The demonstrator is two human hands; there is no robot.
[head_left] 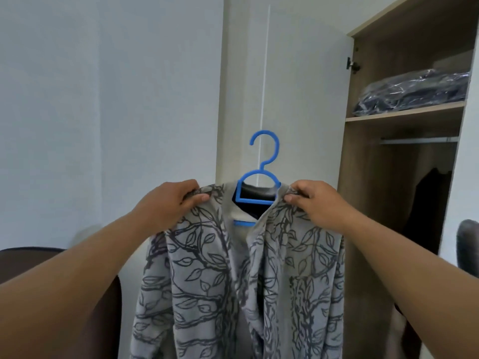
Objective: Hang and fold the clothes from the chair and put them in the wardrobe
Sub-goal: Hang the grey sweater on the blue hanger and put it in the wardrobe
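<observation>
A grey cardigan with a dark branch-and-leaf print (202, 275) hangs on a blue plastic hanger (261, 161) in front of me, its front open. My left hand (171, 203) grips the left shoulder of the cardigan. My right hand (315, 200) grips the right shoulder. The hanger's hook points up, free in the air, just left of the wardrobe (363, 151). The wardrobe's door stands open, showing a metal rail (417, 140) under a shelf. A dark brown chair (31, 257) shows at the lower left, partly hidden by my left arm.
On the wardrobe shelf lies a dark garment in a clear plastic bag (412, 93). A dark garment (430, 200) hangs low inside the wardrobe. A grey rounded object (467, 242) sits at the right edge. Pale walls fill the left and centre.
</observation>
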